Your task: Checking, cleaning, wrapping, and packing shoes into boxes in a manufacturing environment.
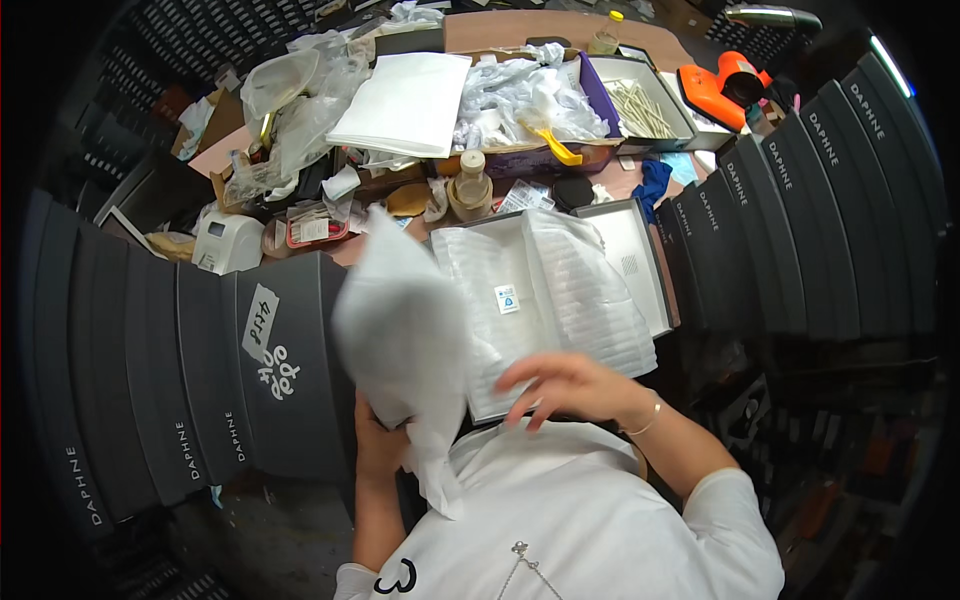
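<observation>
My left hand (380, 440) is closed on the lower end of a white paper-wrapped bundle (405, 320). Motion smears the bundle, and its wrapping hides what is inside and some of my fingers. A loose tail of paper hangs below it. My right hand (565, 388) is empty, fingers spread and a little curled, over the near edge of an open grey box. White padded foam sheet (590, 285) lines this box and folds up at the right. A small white-and-blue sticker (508, 299) lies in its middle. Behind its right side sits a lid (638, 265), white inside.
Dark grey boxes (290, 370) stand in rows at the left, with more (800, 220) at the right. Beyond lie a stack of white paper (400, 105), a carton of crumpled plastic (590, 145), a tray of white sticks (640, 108), an orange tape dispenser (712, 95) and a bottle (470, 185).
</observation>
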A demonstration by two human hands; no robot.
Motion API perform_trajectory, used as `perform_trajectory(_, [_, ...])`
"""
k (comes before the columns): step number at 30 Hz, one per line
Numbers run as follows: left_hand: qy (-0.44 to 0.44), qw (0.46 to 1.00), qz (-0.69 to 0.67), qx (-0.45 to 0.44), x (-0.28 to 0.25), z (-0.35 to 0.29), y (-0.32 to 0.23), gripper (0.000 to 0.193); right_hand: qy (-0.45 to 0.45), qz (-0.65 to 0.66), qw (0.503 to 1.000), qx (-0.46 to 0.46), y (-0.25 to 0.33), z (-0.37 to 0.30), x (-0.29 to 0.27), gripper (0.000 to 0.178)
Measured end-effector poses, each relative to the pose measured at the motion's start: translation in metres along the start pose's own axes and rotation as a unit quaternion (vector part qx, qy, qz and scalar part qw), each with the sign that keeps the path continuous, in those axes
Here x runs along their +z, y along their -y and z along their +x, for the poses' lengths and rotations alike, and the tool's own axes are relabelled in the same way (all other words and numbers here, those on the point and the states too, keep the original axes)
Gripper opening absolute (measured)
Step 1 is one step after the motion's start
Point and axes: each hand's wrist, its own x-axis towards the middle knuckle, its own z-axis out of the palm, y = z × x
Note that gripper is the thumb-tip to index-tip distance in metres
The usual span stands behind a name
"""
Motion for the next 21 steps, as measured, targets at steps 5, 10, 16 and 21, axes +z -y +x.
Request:
perform_trajectory(5, [0.039,0.980,0.178,0.084,0.035,0.045,-0.029,0.074,-0.119,-0.163,0.967,-0.157,0.010,-0.062,-0.024,0.092])
perform_trajectory(10, [0.013,0.999,-0.029,0.002,0.073,0.111,0.015,0.066,-0.247,-0.421,0.872,-0.040,-0.024,-0.033,0.009,0.077])
perform_trajectory(16, [0.085,0.988,0.101,-0.076,0.123,0.083,0.102,0.071,-0.238,-0.543,0.805,0.031,-0.040,-0.001,-0.015,0.057])
perform_trajectory(21, [0.049,0.990,0.077,-0.107,0.124,0.094,0.142,0.069,-0.510,-0.468,0.721,-0.036,-0.019,-0.074,-0.106,0.017])
